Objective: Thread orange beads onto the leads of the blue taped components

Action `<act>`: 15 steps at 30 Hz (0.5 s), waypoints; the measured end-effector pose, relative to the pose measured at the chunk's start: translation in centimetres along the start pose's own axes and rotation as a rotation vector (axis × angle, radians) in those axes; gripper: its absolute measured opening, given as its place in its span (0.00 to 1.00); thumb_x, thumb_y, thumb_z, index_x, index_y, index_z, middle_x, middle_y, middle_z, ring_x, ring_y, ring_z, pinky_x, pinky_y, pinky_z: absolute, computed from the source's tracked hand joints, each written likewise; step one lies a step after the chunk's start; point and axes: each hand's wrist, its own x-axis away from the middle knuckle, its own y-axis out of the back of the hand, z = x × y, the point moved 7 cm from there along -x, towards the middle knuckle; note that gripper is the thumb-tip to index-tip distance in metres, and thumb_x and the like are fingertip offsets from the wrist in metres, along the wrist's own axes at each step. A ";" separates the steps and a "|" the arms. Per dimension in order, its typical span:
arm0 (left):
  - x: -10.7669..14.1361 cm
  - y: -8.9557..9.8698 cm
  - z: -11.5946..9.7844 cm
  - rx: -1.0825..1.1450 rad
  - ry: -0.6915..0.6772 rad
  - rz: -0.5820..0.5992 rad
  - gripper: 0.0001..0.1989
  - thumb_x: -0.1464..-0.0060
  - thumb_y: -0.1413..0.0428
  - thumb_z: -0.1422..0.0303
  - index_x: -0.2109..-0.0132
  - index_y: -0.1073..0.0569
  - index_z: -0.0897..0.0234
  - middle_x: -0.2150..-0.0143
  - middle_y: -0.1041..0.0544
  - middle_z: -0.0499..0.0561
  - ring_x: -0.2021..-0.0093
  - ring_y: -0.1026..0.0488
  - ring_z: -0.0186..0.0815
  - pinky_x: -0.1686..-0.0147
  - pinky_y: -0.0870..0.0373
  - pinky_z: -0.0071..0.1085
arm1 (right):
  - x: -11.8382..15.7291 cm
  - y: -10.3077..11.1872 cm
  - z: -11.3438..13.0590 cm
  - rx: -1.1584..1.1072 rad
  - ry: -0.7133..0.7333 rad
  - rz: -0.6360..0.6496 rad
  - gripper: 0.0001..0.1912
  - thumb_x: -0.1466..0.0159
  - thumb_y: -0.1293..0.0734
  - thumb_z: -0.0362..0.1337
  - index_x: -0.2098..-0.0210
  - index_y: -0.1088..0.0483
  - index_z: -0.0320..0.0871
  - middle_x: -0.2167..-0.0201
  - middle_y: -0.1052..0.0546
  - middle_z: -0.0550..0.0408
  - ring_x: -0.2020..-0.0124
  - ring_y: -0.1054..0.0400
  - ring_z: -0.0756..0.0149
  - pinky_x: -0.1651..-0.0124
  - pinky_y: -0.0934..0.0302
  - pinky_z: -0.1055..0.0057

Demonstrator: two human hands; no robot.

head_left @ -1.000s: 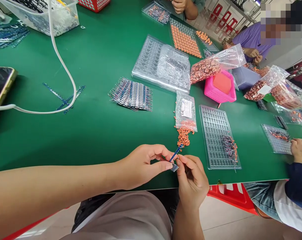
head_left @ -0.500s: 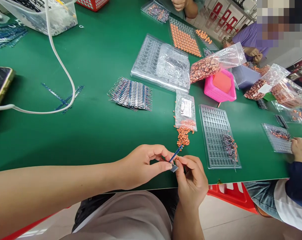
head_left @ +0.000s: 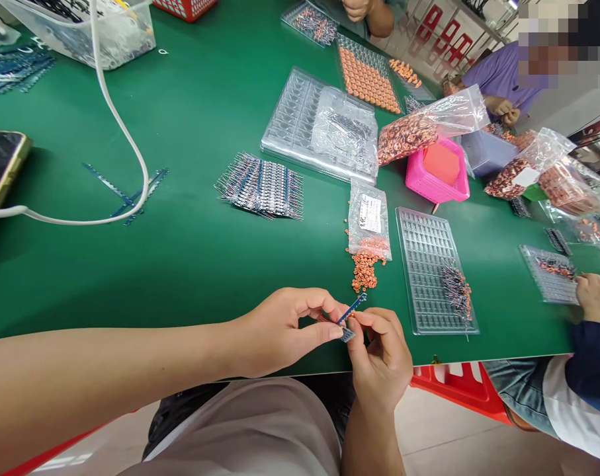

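Observation:
My left hand is closed on a narrow blue strip that looks like a circuit-board strip; its notched end sticks out up and to the right. A grey patterned end shows under the thumb. The thumb and forefinger of my right hand pinch together against the strip, at a tiny orange piece largely hidden by the fingertips. Just beyond the hands lies a pile of small orange rings, spilling from a labelled clear bag.
A clear ribbed tray with wired parts lies to the right. Fanned strips and stacked trays are farther back. A white cable crosses at left, near a phone. A co-worker's hand is at far right.
The strip's protruding end has tilted slightly down and to the right. Both hands stay nearly in place, still together at the strip.

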 end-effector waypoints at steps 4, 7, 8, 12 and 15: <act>0.0 -0.1 -0.3 -0.022 -0.044 0.010 0.04 0.42 0.44 0.69 0.63 0.26 0.66 0.61 0.22 0.51 0.59 0.27 0.36 0.53 0.30 0.32 | 0.1 0.0 0.2 0.035 0.016 0.001 0.10 0.36 0.30 0.27 0.59 0.26 0.48 0.66 0.26 0.56 0.66 0.28 0.67 0.67 0.33 0.70; 0.1 -0.1 -0.5 -0.045 -0.070 0.017 0.04 0.41 0.44 0.69 0.63 0.26 0.66 0.61 0.22 0.51 0.59 0.27 0.34 0.54 0.31 0.31 | 0.1 0.0 0.4 0.054 0.033 -0.005 0.10 0.36 0.30 0.26 0.59 0.26 0.48 0.65 0.25 0.55 0.66 0.28 0.67 0.68 0.33 0.70; 0.1 -0.1 -0.6 -0.054 -0.074 0.018 0.05 0.41 0.44 0.69 0.63 0.25 0.66 0.61 0.22 0.51 0.60 0.27 0.34 0.54 0.31 0.30 | 0.1 0.0 0.5 0.059 0.043 -0.007 0.10 0.36 0.30 0.27 0.59 0.26 0.48 0.66 0.25 0.55 0.66 0.28 0.67 0.68 0.33 0.70; 0.2 -0.1 -0.6 -0.076 -0.087 0.011 0.05 0.40 0.45 0.69 0.63 0.25 0.66 0.61 0.22 0.51 0.60 0.27 0.34 0.55 0.31 0.30 | 0.0 0.0 0.8 0.081 0.075 -0.020 0.08 0.36 0.30 0.28 0.59 0.25 0.48 0.66 0.24 0.55 0.67 0.27 0.67 0.69 0.32 0.70; 0.2 -0.1 -0.6 -0.094 -0.091 0.017 0.06 0.40 0.45 0.69 0.62 0.24 0.67 0.60 0.21 0.52 0.60 0.27 0.34 0.55 0.30 0.30 | 0.0 0.0 0.9 0.092 0.101 -0.036 0.08 0.36 0.30 0.28 0.60 0.26 0.47 0.67 0.24 0.56 0.68 0.27 0.67 0.70 0.33 0.71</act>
